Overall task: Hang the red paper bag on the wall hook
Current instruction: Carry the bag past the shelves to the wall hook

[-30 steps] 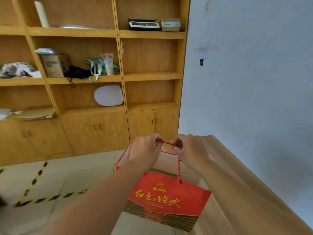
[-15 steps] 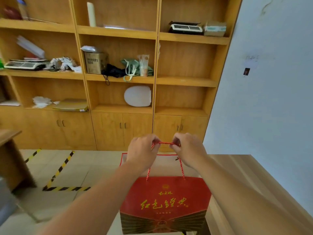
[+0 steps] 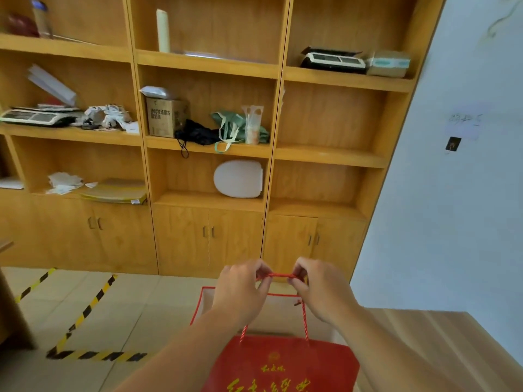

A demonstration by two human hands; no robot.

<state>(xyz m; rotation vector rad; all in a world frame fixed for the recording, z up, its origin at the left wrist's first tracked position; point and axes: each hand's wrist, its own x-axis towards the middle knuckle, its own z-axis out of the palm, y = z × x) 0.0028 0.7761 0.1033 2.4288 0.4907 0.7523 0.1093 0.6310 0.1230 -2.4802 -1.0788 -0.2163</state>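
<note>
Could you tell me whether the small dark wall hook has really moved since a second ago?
Cannot tell for certain, though probably not: the wall hook keeps its spot beside the shelving unit, and both drift rightward together, which suggests the head camera turned.

both arms extended forward, left hand [image 3: 240, 290] and right hand [image 3: 321, 288] pinched closed, knuckles up

- Tall wooden shelf unit [image 3: 325, 157], upper frame: brown cardboard box [image 3: 165, 117], white oval lid [image 3: 238, 179], black-and-white scale [image 3: 332, 60].
- Beige tiled floor [image 3: 135, 306], lower left: yellow-black striped tape [image 3: 93, 301].
</note>
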